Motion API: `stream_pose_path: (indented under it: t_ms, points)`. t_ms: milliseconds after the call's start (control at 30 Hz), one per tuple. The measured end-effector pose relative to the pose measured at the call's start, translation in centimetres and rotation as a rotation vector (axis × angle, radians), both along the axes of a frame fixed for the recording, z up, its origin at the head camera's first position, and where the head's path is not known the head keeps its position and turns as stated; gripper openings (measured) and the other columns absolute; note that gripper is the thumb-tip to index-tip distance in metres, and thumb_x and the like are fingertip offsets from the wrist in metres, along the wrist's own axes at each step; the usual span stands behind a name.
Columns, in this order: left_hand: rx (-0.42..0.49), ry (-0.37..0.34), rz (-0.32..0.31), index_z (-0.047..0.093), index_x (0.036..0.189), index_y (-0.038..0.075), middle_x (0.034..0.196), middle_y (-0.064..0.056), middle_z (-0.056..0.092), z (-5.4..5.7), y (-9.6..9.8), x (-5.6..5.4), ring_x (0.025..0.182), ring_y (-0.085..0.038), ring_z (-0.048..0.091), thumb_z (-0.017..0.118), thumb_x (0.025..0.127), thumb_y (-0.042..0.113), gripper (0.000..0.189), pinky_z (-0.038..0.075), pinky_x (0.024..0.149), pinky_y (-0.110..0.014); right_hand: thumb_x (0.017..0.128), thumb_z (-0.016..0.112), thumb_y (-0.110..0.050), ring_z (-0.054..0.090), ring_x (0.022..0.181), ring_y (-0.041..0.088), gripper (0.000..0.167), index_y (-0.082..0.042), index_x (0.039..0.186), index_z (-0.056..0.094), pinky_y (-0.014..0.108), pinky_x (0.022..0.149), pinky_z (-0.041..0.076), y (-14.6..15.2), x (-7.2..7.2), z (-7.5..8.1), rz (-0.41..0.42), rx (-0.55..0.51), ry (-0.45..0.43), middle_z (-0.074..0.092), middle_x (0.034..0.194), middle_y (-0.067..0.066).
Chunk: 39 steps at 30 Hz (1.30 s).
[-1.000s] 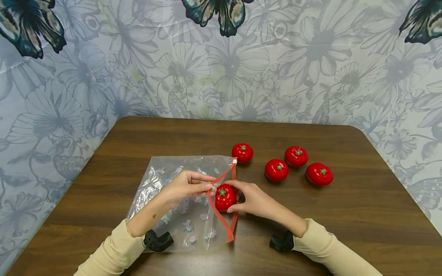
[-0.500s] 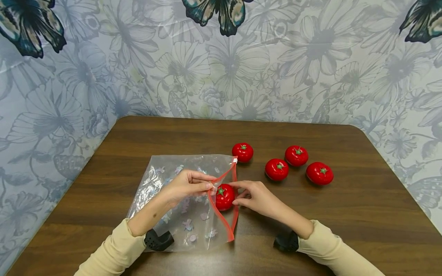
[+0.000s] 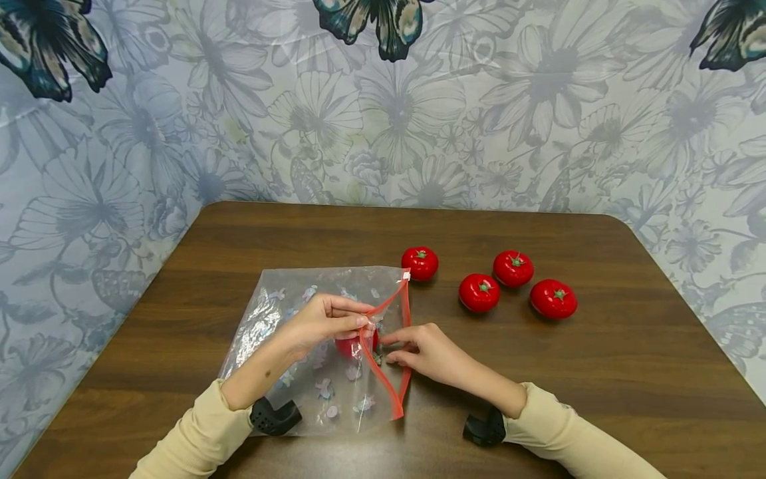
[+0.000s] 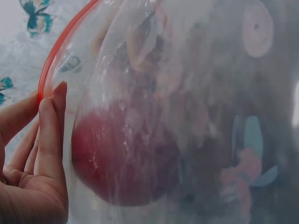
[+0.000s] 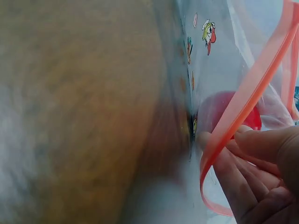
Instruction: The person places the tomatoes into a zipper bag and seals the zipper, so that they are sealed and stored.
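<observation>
A clear zip bag (image 3: 335, 283) with an orange-red zip edge (image 3: 383, 380) lies flat, its mouth facing right. My left hand (image 3: 320, 322) pinches the upper layer at the zip edge and lifts it. Inside, just behind that hand, sits a red tomato (image 3: 347, 347), partly covered by the fingers. The left wrist view shows the tomato (image 4: 124, 158) blurred through the plastic. My right hand (image 3: 427, 352) is at the mouth, fingers reaching in past the edge and loosely bent. From the right wrist, its fingertips appear close to the tomato (image 5: 222, 109).
Several more red tomatoes with green stems lie beyond the bag: one tomato (image 3: 419, 263) near its far right corner, others grouped further right, including the rightmost tomato (image 3: 553, 299). The brown wooden table (image 3: 538, 426) ends at a patterned wall cloth (image 3: 431, 126).
The tomato has moved left from the bag's mouth to deeper inside. My right hand has let go of it and followed it leftward into the mouth. The left hand stays put.
</observation>
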<state>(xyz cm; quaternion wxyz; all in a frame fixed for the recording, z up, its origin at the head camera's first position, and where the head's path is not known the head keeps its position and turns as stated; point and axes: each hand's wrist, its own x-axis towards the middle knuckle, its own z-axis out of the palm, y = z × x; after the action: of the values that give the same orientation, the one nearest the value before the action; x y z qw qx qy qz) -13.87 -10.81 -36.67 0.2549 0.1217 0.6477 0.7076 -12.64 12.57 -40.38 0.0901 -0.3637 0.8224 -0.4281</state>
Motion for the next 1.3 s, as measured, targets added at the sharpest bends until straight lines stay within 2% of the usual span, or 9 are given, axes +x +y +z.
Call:
stream_pose_path:
  t_ms: [233, 433, 600, 800, 933, 1033, 1200, 1300]
  points:
    - [0.015, 0.004, -0.007, 0.057, 0.117, -0.014, 0.092, -0.016, 0.069, -0.2, 0.0, 0.0, 0.085, -0.02, 0.067, 0.064, 0.089, 0.004, 0.035, 0.054, 0.076, -0.031, 0.087, 0.066, -0.002, 0.063, 0.071, 0.005, 0.024, 0.003, 0.11, 0.067, 0.019, 0.062, 0.053, 0.2, 0.1, 0.3, 0.031, 0.003, -0.015, 0.069, 0.085, -0.002]
    - [0.011, 0.012, -0.009, 0.056, 0.118, -0.015, 0.093, -0.017, 0.069, -0.3, 0.0, 0.0, 0.085, -0.02, 0.067, 0.064, 0.089, 0.003, 0.035, 0.054, 0.076, -0.032, 0.085, 0.067, 0.001, 0.065, 0.078, 0.01, 0.024, 0.003, 0.109, 0.067, 0.023, 0.067, 0.054, 1.5, -0.1, 1.0, 0.016, -0.046, 0.03, 0.07, 0.088, 0.003]
    - [0.015, 0.011, -0.008, 0.057, 0.117, -0.015, 0.092, -0.018, 0.068, -0.3, 0.0, 0.0, 0.084, -0.021, 0.067, 0.065, 0.088, 0.003, 0.035, 0.054, 0.076, -0.032, 0.084, 0.068, 0.0, 0.064, 0.084, 0.009, 0.025, -0.001, 0.109, 0.068, 0.025, 0.07, 0.054, 3.8, -0.7, 2.0, -0.081, -0.061, 0.104, 0.069, 0.1, 0.004]
    - [0.012, 0.023, -0.016, 0.057, 0.117, -0.015, 0.093, -0.017, 0.068, -0.3, -0.1, 0.0, 0.084, -0.021, 0.067, 0.066, 0.086, 0.002, 0.036, 0.054, 0.076, -0.032, 0.084, 0.07, -0.003, 0.062, 0.086, 0.012, 0.025, -0.008, 0.108, 0.069, 0.03, 0.069, 0.054, 7.5, -1.5, 3.3, -0.298, -0.058, 0.236, 0.067, 0.102, -0.003]
    - [0.015, 0.027, -0.02, 0.057, 0.117, -0.015, 0.092, -0.017, 0.068, -0.3, -0.1, 0.0, 0.083, -0.021, 0.068, 0.066, 0.086, 0.002, 0.036, 0.054, 0.075, -0.034, 0.083, 0.071, -0.005, 0.058, 0.088, 0.021, 0.034, -0.009, 0.116, 0.065, 0.038, 0.068, 0.052, 9.7, -2.2, 3.7, -0.441, -0.001, 0.297, 0.064, 0.11, 0.003]
    - [0.009, 0.025, -0.015, 0.058, 0.116, -0.015, 0.091, -0.016, 0.069, -0.3, 0.0, -0.1, 0.081, -0.02, 0.068, 0.066, 0.086, 0.002, 0.035, 0.054, 0.076, -0.036, 0.082, 0.072, -0.005, 0.054, 0.093, 0.028, 0.045, -0.003, 0.124, 0.057, 0.046, 0.075, 0.05, 10.9, -2.7, 3.5, -0.469, 0.06, 0.278, 0.058, 0.12, 0.013]
    - [-0.001, 0.018, -0.008, 0.059, 0.115, -0.014, 0.089, -0.014, 0.069, -0.2, 0.1, -0.1, 0.079, -0.019, 0.067, 0.067, 0.086, 0.002, 0.034, 0.055, 0.075, -0.034, 0.082, 0.073, -0.007, 0.042, 0.12, 0.038, 0.059, 0.004, 0.133, 0.044, 0.056, 0.094, 0.039, 11.9, -2.9, 2.4, -0.432, 0.175, 0.215, 0.043, 0.133, 0.024]
    - [0.006, 0.013, -0.01, 0.058, 0.115, -0.014, 0.088, -0.014, 0.069, -0.2, 0.1, -0.1, 0.079, -0.018, 0.067, 0.066, 0.086, 0.002, 0.034, 0.055, 0.074, -0.033, 0.082, 0.072, -0.007, 0.035, 0.126, 0.041, 0.063, 0.005, 0.135, 0.04, 0.058, 0.097, 0.035, 12.0, -3.0, 1.9, -0.427, 0.211, 0.199, 0.037, 0.137, 0.027]
